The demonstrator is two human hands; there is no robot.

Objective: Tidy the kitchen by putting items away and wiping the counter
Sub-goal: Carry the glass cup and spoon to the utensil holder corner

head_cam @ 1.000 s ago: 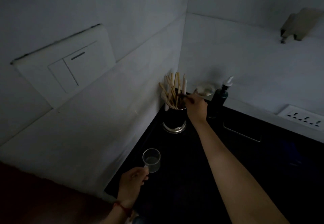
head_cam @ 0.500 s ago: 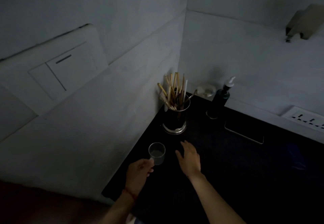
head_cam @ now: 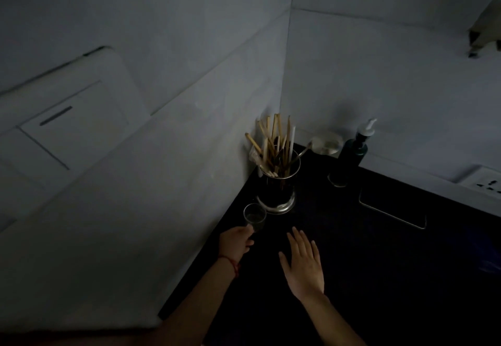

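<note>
Dark counter (head_cam: 379,278) fills the lower right of the frame, dimly lit. Your left hand (head_cam: 235,243) pinches a small clear glass (head_cam: 254,216) at lower centre, just beside the metal chopstick holder (head_cam: 279,183). Your right hand (head_cam: 305,264) hovers with fingers straight and spread.

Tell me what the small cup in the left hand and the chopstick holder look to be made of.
The small cup pinched by the left hand looks like clear glass or plastic: the dark counter shows through it. The chopstick holder looks like polished metal, with a bright shiny rim and base; dim light leaves this uncertain.
</note>
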